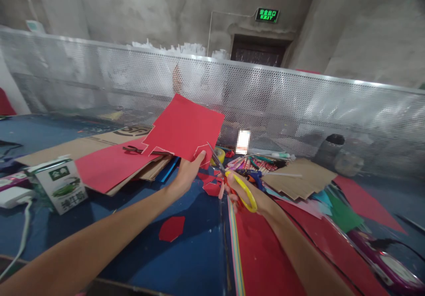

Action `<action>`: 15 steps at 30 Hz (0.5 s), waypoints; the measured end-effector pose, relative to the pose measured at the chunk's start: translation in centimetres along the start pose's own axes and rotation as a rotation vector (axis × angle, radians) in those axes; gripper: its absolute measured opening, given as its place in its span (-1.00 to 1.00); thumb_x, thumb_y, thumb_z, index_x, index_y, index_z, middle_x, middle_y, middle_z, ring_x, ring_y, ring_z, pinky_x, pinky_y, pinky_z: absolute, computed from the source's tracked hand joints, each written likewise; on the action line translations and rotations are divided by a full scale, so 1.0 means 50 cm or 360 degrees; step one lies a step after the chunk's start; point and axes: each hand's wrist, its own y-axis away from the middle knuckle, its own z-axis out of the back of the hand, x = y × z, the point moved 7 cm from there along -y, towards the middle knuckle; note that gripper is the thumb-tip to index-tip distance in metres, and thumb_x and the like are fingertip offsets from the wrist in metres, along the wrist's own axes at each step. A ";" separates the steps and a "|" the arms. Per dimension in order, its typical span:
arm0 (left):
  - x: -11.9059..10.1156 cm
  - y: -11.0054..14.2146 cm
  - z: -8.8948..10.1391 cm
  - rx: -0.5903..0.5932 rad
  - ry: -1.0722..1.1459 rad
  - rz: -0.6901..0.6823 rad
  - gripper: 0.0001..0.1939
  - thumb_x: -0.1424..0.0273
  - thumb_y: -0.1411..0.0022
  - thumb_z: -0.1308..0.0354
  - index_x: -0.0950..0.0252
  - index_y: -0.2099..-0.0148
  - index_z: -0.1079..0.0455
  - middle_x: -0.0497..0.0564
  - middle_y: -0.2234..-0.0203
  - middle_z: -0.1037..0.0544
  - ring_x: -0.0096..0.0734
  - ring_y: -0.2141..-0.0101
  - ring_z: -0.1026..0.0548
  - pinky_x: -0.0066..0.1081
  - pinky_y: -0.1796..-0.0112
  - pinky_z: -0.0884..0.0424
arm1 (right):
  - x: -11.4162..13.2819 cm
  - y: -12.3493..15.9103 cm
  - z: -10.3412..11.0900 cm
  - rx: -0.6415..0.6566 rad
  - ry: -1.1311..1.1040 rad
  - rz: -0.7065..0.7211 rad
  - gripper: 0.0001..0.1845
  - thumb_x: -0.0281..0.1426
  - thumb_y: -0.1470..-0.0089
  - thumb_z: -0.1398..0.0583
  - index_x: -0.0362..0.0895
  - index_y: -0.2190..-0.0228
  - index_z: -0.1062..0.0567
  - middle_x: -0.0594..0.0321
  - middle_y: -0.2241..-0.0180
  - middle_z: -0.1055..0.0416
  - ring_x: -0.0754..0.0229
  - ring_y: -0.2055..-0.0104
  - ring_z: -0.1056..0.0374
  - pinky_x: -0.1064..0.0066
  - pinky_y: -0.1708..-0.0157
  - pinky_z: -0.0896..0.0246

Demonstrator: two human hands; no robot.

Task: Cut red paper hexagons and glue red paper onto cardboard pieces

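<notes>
Your left hand pinches the red sheet, your right hand's fingers wrap the scissors beside it — one cut piece lies below it, its outlined corner shape apparently unfinished.

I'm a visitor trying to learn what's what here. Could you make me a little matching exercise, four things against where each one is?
1. Scissors
2. Milk carton
3. Large red sheet
4. Exit sign

A. Held in the left hand
B. Mounted on the grey wall
C. Gripped by the right hand
D. Standing on the blue table

Pairs: 1-C, 2-D, 3-A, 4-B
</notes>
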 end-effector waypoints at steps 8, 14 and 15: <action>-0.048 0.012 -0.005 -0.0030 -0.0419 -0.0583 -0.65 0.25 -0.27 -0.27 0.14 -0.09 -0.50 0.04 -0.17 -0.55 -0.14 -0.24 -0.42 -0.15 -0.29 -0.25 | -0.021 0.000 0.026 0.0001 -0.0090 0.0135 -0.67 -0.03 -0.33 -0.20 0.00 0.08 -0.50 0.23 0.30 -0.53 0.27 0.43 -0.47 0.54 0.54 -0.39; -0.042 0.007 -0.004 -0.0003 -0.0428 -0.0588 -0.62 0.21 -0.27 -0.25 0.17 -0.11 -0.50 0.07 -0.10 -0.61 -0.13 -0.22 -0.46 -0.12 -0.29 -0.26 | -0.051 0.013 0.058 -0.0033 -0.0152 0.0203 -0.77 -0.05 -0.22 -0.27 0.18 0.14 -0.45 0.27 0.45 -0.54 0.14 0.36 -0.57 0.64 0.61 -0.44; -0.042 0.008 -0.004 -0.0005 -0.0429 -0.0592 -0.61 0.21 -0.27 -0.25 0.17 -0.11 -0.50 0.07 -0.10 -0.61 -0.13 -0.23 -0.46 -0.11 -0.29 -0.26 | -0.056 0.011 0.058 -0.0037 -0.0161 0.0208 -0.76 -0.06 -0.20 -0.29 0.19 0.14 -0.44 0.28 0.44 -0.54 0.13 0.36 -0.58 0.64 0.61 -0.45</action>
